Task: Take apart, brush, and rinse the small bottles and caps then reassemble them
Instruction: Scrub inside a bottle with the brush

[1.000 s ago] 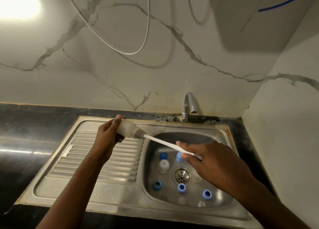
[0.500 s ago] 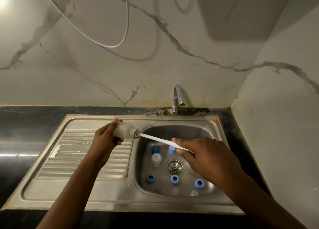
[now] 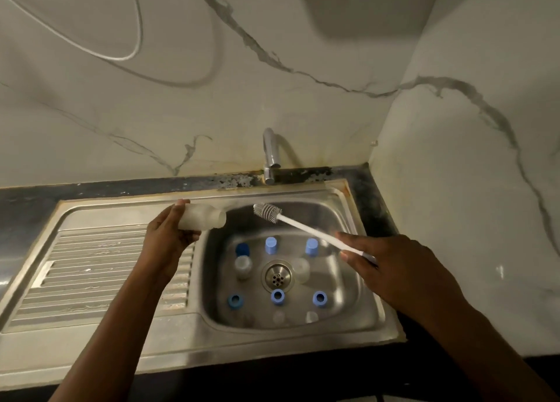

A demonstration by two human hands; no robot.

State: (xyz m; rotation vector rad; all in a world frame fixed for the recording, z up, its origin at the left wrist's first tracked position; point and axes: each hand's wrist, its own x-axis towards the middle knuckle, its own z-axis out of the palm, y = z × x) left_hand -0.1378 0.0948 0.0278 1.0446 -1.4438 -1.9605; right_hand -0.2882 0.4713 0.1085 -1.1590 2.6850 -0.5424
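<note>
Steel sink (image 3: 368, 316) set in dark counter (image 3: 27, 203). Left grip (image 3: 169, 238) clasped bottle (image 3: 201, 217), held sideways above basin's left edge, mouth rightward. Right grip (image 3: 394, 268) pinched brush (image 3: 303, 229) handle; bristles just right of mouth, apart.

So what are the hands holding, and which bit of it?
Left hand grips the bottle round its bottom end; right hand pinches the brush by its handle's end.

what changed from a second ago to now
The right hand pulled the brush out of the bottle, toward the right; its bristle head is now free above the sink. The left hand still grips the bottle, the right still holds the handle. The blue caps in the sink lie as before.
</note>
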